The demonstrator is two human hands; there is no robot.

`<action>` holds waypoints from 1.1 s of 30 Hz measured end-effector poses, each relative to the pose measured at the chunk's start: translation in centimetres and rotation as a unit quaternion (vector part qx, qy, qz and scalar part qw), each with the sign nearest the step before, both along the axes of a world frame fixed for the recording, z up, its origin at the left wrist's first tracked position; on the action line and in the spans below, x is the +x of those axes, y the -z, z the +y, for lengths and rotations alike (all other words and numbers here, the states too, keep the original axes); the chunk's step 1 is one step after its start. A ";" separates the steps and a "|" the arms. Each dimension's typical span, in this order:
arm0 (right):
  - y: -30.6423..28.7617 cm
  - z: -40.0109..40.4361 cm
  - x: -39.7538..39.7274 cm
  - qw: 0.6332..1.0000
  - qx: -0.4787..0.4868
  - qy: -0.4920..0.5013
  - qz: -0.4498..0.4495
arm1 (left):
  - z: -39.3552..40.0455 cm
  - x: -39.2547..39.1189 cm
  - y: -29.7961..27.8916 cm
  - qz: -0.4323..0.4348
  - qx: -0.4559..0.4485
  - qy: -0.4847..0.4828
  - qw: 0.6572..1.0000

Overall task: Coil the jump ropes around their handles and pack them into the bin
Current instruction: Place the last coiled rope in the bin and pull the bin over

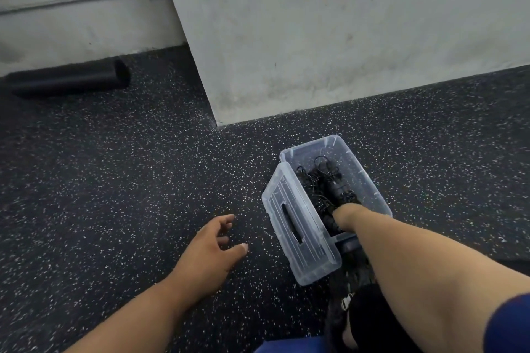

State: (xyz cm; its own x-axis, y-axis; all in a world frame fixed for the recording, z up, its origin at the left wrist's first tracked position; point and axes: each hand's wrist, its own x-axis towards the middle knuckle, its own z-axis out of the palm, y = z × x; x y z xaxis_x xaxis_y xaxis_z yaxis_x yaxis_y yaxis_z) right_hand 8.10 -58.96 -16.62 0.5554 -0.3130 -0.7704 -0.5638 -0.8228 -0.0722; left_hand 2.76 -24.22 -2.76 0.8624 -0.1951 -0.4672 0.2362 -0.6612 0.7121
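Clear bin (370,178) on speckled floor, lid (298,235) leaning at its left side. Coiled black ropes (324,183) inside. R hand (342,216) reaches into bin, grip can't tell. L hand (210,241) released, hovering left of bin.

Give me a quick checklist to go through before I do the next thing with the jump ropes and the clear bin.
1. Bin open and on the floor: ok, it sits near the wall corner.
2. Lid out of the way: ok, it leans at the bin's left side, off the opening.
3. Ropes inside the bin: ok, dark coils lie within its walls.
4. Right hand grip: cannot tell, it reaches into the bin and its fingers are hidden among the ropes.
5. Left hand free: ok, open with loose fingers over the floor, holding nothing.
6. More ropes left to pack: cannot tell, dark items below the bin are unclear.
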 end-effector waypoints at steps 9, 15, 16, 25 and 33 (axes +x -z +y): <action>-0.6 3.1 0.3 0.991 0.030 -0.044 -0.121 | -0.6 0.2 0.2 -0.007 -0.011 0.007 1.000; 0.2 4.2 1.3 0.986 0.097 0.004 -0.134 | -0.4 -0.2 0.4 -0.009 0.002 0.009 1.000; 0.7 3.9 1.4 0.985 0.103 0.043 -0.131 | -0.4 -0.2 0.3 -0.010 0.003 0.010 1.000; -0.7 4.1 1.4 0.973 0.159 0.136 -0.101 | 0.5 -0.2 0.3 -0.007 0.001 0.004 1.000; 0.7 4.5 1.2 0.980 0.172 0.084 -0.055 | 1.3 -0.2 -0.3 0.003 0.004 -0.005 1.000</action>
State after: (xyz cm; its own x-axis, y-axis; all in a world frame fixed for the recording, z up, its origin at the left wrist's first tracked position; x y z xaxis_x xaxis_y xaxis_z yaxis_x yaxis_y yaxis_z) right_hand 9.28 -54.44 -17.30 0.6041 -0.1399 -0.7846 -0.6621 -0.6359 -0.3964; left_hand 2.60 -22.96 -2.46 0.8612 -0.1835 -0.4739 0.2466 -0.6645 0.7054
